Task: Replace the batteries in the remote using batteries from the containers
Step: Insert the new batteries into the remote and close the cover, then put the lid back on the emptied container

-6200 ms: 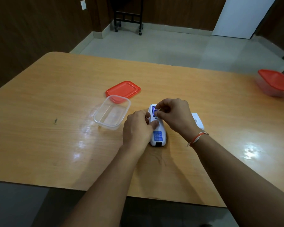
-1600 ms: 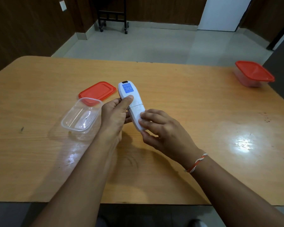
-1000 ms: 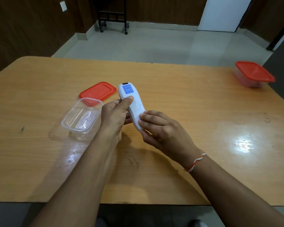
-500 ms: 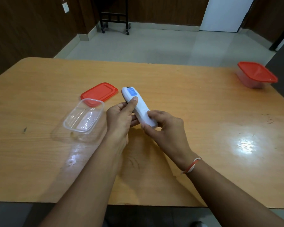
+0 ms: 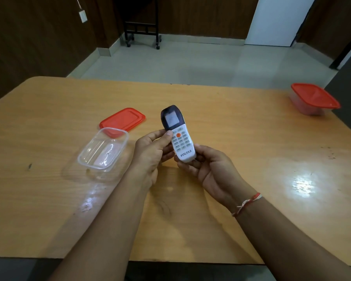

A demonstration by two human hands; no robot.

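The remote [image 5: 178, 134] is held above the table [image 5: 241, 138] face-up, its long axis running away from the person, the left hand [image 5: 152, 151] gripping its mid-left edge with the thumb by the keys, the right hand [image 5: 213, 169] curled under its near end.

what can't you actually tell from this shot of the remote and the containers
- Back of the remote, head view: faces away, so battery cover and batteries are hidden.
- Remote screen: too blurred to read.
- Closed container at far right: red lid and cloudy walls hide its contents.
- Left hand and right hand: the fingers behind the remote are hidden by it.
- Open container: glare on the clear plastic hides whether anything small lies inside.
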